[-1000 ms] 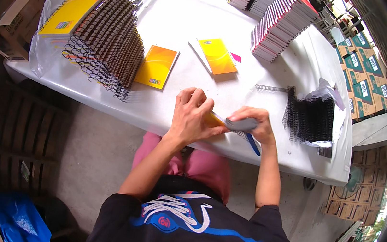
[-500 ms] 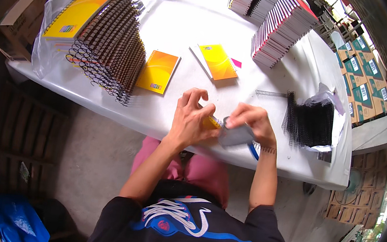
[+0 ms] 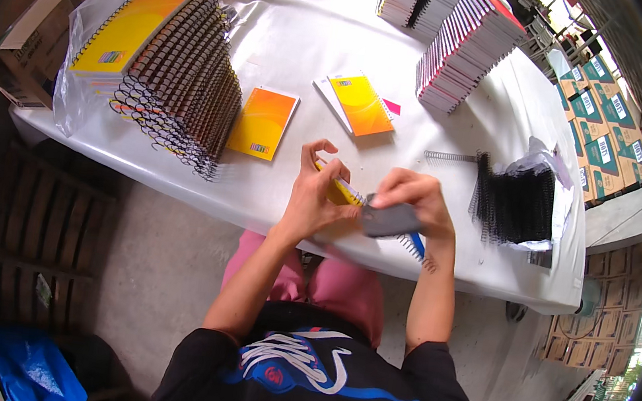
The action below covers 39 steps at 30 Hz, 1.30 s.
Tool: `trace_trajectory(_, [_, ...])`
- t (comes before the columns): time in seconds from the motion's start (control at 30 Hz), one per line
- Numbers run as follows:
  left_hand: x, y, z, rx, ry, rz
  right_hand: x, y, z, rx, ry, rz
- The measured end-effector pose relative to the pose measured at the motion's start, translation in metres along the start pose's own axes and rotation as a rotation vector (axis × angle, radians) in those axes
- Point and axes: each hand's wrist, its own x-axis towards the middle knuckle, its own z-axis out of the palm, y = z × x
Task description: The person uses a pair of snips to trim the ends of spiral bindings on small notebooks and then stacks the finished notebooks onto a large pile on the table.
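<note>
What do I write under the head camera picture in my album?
Left hand grips a yellow notebook, right hand a blurred grey tool.

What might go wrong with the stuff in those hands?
The thin, dark spiral coil poking out near the right hand might snag or bend. The blurred grey tool in that hand might slip and nip the left hand, which holds a yellow-covered paper notebook close by. The tall stack of orange-and-yellow, coil-bound notebooks might topple if bumped.
</note>
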Motion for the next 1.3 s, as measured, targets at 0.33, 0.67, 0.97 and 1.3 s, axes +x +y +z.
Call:
trace_trajectory(0.33, [0.0,-0.01,0.006,-0.332,0.008,-0.274,0.009,0.014,0.01,-0.285,0.107,0.229])
trace_trajectory(0.67, [-0.002,-0.018,0.008,-0.289,-0.046,-0.236,0.021,0.007,0.02,-0.185,0.135,0.115])
trace_trajectory(0.97, [-0.002,-0.019,0.005,-0.258,-0.058,-0.207,0.028,-0.008,0.033,0.145,0.108,0.162])
trace_trajectory(1.3, [-0.008,-0.022,0.007,-0.671,0.012,-0.344,0.002,0.003,-0.006,-0.902,0.37,0.136])
